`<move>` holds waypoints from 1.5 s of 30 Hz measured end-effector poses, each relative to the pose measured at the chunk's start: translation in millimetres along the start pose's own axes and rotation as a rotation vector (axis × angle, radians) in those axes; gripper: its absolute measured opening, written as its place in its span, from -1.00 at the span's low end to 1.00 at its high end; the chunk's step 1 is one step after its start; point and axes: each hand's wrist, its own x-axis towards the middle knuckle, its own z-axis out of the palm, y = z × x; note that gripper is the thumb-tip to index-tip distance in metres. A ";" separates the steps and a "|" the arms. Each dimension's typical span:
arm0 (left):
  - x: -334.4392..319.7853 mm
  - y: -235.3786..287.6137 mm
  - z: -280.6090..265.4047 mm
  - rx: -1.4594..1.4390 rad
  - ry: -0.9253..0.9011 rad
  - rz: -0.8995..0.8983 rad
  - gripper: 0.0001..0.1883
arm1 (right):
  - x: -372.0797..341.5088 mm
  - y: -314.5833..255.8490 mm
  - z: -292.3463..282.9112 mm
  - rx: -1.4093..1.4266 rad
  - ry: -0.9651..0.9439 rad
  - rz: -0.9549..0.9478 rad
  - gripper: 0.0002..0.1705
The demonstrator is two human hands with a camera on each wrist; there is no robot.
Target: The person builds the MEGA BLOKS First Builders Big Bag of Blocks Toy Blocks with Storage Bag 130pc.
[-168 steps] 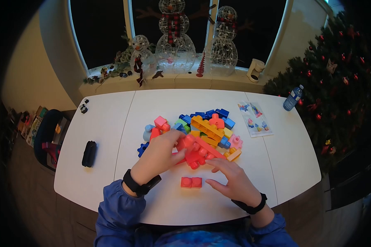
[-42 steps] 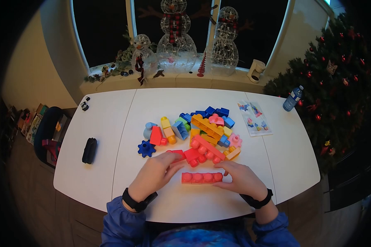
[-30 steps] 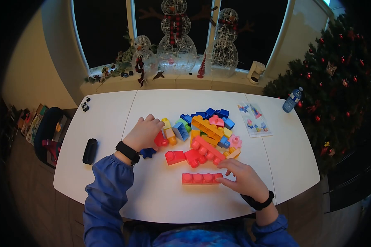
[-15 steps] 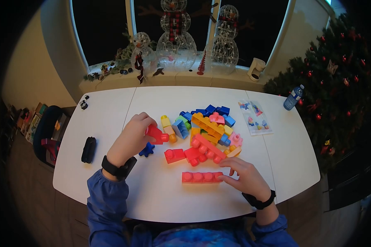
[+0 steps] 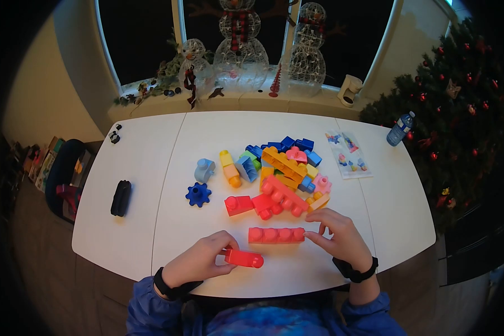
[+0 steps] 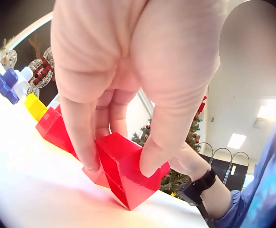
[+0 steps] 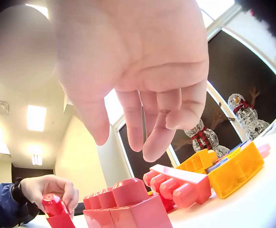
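My left hand (image 5: pixel 203 259) pinches a red toy building block (image 5: pixel 244 259) between thumb and fingers, close over the table's front. The left wrist view shows this block (image 6: pixel 128 171) from its hollow, slanted end. Just behind it lies a straight row of pinkish-red studded blocks (image 5: pixel 276 236). My right hand (image 5: pixel 337 236) holds nothing; its thumb is right at the row's right end in the head view. From the right wrist, its fingers hang relaxed above the row (image 7: pixel 128 204). Behind the row sit a red block (image 5: pixel 238 205) and a long studded red block (image 5: pixel 284 196).
Yellow, blue, green and pink blocks pile behind, including an orange-yellow long block (image 5: pixel 284 162). A blue gear-shaped piece (image 5: pixel 198 194) and pale blue piece (image 5: pixel 204 170) stand left. Further out are a black case (image 5: pixel 121 197), a picture sheet (image 5: pixel 349 155) and a water bottle (image 5: pixel 401 129).
The row has grown from two studs to several. My left hand reached to the pile's left side, took a red block and brought it to the front. My right hand stayed near the row.
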 end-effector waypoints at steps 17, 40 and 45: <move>20.6 -0.2 9.5 0.402 0.167 0.089 -0.40 | 22.5 -1.6 -9.0 -0.175 0.002 -0.148 -0.66; 48.8 -5.1 18.2 0.268 -0.037 0.086 -0.27 | 116.7 14.1 56.6 -0.674 -0.382 -0.594 -0.54; 47.3 -2.6 18.4 0.268 -0.041 0.074 -0.27 | 118.2 18.5 53.5 -0.652 -0.446 -0.528 -0.45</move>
